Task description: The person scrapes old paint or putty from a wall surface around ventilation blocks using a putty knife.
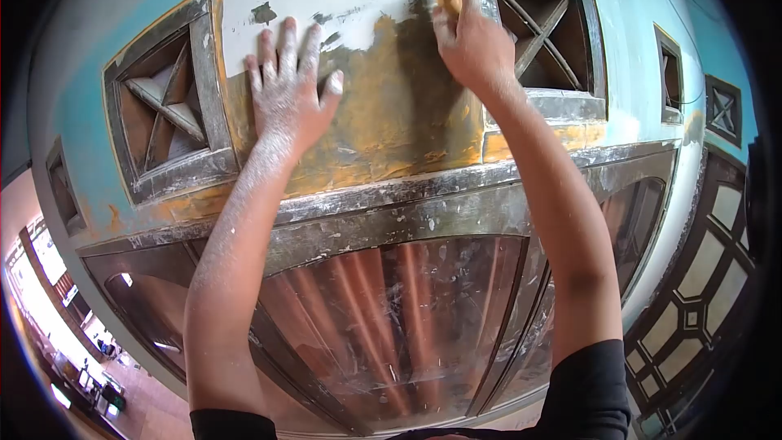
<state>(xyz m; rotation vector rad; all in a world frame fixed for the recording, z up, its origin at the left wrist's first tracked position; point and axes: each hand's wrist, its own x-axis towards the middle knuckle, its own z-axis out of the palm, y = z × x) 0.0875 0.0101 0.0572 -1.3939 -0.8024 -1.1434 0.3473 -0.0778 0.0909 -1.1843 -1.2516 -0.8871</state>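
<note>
resting left hand [287,102] on wall [383,106], right hand [476,45] holding one object [446,0]

Yellowish held piece [448,0] at 1 o'clock is mostly covered by the right hand [479,42], type can't be told; part of the crossed-bar vent [542,35] is blocked by that hand too. Left sleeve [232,424] at 7 and right sleeve [588,391] at 5 are cut off by the bottom edge. Floor-level items [110,398] at 8 are too small and blurred to be identified.
</note>
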